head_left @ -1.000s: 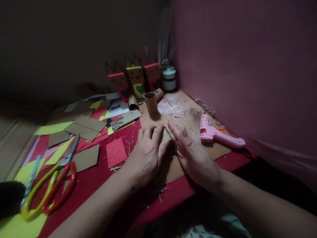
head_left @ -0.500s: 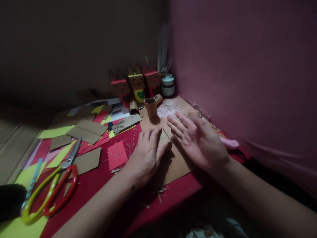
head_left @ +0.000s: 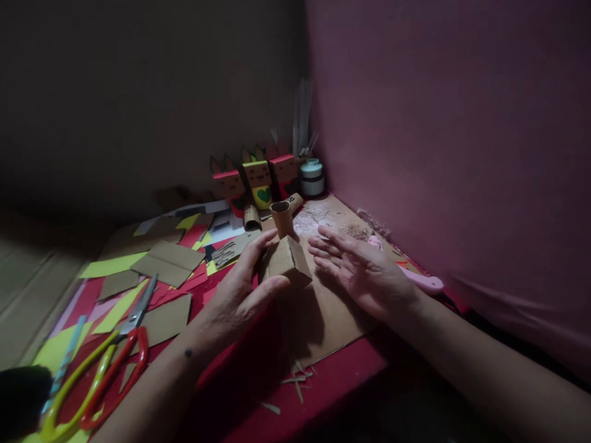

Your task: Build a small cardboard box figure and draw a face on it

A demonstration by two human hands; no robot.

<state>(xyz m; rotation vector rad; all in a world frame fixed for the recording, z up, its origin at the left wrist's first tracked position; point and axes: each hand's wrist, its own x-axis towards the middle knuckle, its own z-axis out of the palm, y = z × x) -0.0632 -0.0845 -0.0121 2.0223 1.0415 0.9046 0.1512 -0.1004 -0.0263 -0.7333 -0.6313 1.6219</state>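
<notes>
My left hand (head_left: 247, 280) grips a small cardboard box (head_left: 289, 261), thumb on the near side and fingers along the far left. The box is tilted, one edge raised, above a flat cardboard sheet (head_left: 318, 335). To its right, my right hand (head_left: 355, 264) is open, palm turned toward the box, fingers stretched out and apart from it. Just behind the box a brown cardboard tube (head_left: 282, 221) stands upright on the sheet. Thin cardboard shavings (head_left: 298, 381) lie at the sheet's near edge.
Scissors (head_left: 133, 320) with red and yellow handles lie at left among cardboard pieces (head_left: 166, 261) and coloured paper. Several decorated box figures (head_left: 257, 178) stand at the back beside a light blue jar (head_left: 312, 178). A pink-handled tool (head_left: 422, 280) lies right, near the wall.
My left hand has lifted and tilted the box from where it was pressed down on the sheet. My right hand stays open, its palm turned more upward. The view has tipped slightly upward.
</notes>
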